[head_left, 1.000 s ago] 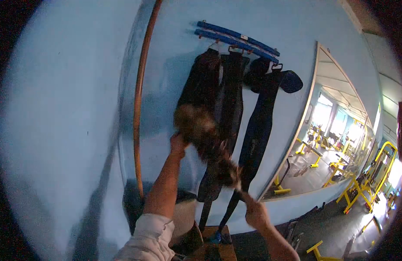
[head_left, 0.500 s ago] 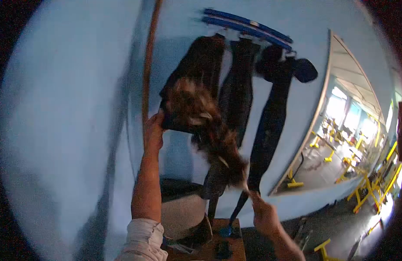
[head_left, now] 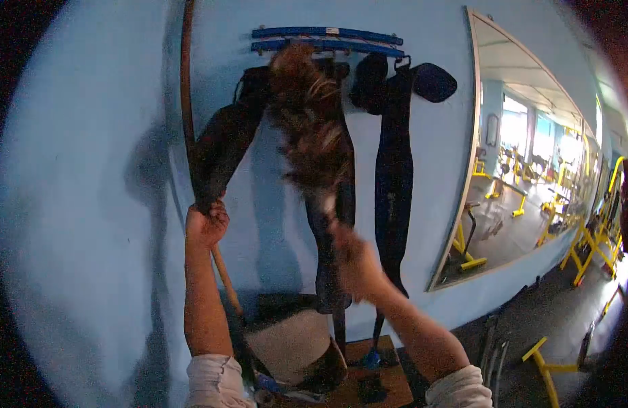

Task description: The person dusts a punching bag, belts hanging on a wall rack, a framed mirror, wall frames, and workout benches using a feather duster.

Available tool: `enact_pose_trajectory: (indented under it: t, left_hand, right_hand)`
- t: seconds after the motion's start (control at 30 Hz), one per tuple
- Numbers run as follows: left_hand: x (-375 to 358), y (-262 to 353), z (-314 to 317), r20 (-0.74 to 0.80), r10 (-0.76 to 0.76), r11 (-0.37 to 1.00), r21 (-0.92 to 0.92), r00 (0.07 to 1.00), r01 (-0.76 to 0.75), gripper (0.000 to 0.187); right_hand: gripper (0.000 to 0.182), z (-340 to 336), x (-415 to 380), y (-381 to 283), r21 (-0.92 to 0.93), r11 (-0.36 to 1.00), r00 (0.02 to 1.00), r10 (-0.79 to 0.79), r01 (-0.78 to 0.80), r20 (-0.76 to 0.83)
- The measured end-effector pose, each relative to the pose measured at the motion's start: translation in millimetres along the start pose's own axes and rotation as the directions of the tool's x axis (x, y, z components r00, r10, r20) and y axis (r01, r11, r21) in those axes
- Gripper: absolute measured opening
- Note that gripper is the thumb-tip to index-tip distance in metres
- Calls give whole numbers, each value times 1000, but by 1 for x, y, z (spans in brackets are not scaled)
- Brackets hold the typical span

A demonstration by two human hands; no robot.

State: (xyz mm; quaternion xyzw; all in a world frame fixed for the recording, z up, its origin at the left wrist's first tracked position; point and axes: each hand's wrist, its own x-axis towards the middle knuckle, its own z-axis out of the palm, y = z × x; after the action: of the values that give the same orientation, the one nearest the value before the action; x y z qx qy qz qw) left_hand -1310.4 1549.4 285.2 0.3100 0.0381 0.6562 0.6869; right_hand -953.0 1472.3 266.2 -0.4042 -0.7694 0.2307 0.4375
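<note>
My right hand is closed around the pale handle of a brown feather duster. The duster's blurred feathers rise in front of the hanging belts, their tip near the blue rack. At the left, my left hand grips the lower end of a black belt, pulling it aside at a slant from its hook. A second black belt hangs behind the duster, partly hidden by it. Farther right hangs another dark belt with wide rounded ends at its top.
A framed mirror on the blue wall reflects yellow gym equipment. Below stand a beige box-like container and a wooden surface. A wooden stick leans behind my left arm. Yellow metal frames stand on the floor at right.
The duster has moved from low across the belts up toward the rack. My left hand now grips the left belt's lower end, drawing it further left. The view has shifted right.
</note>
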Motion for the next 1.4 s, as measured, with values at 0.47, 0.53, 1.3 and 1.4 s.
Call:
enact_pose_trajectory:
  t: [0.47, 0.53, 1.3, 1.4]
  left_hand:
    - [-9, 12, -12, -39, 113, 977, 186, 993, -104, 18]
    - [-2, 11, -5, -189, 222, 921, 363, 956, -142, 19]
    - [4, -10, -13, -256, 213, 933, 339, 943, -119, 29]
    - [6, 1, -33, -70, 153, 932, 342, 986, -121, 30]
  right_hand:
    - [47, 6, -106, 39, 33, 993, 973, -119, 114, 197]
    - [55, 1, -119, 44, -35, 969, 925, -224, 246, 306]
    - [38, -125, -136, -41, -437, 889, 967, 215, -136, 137]
    - [43, -135, -161, -36, -477, 858, 941, 296, -188, 161]
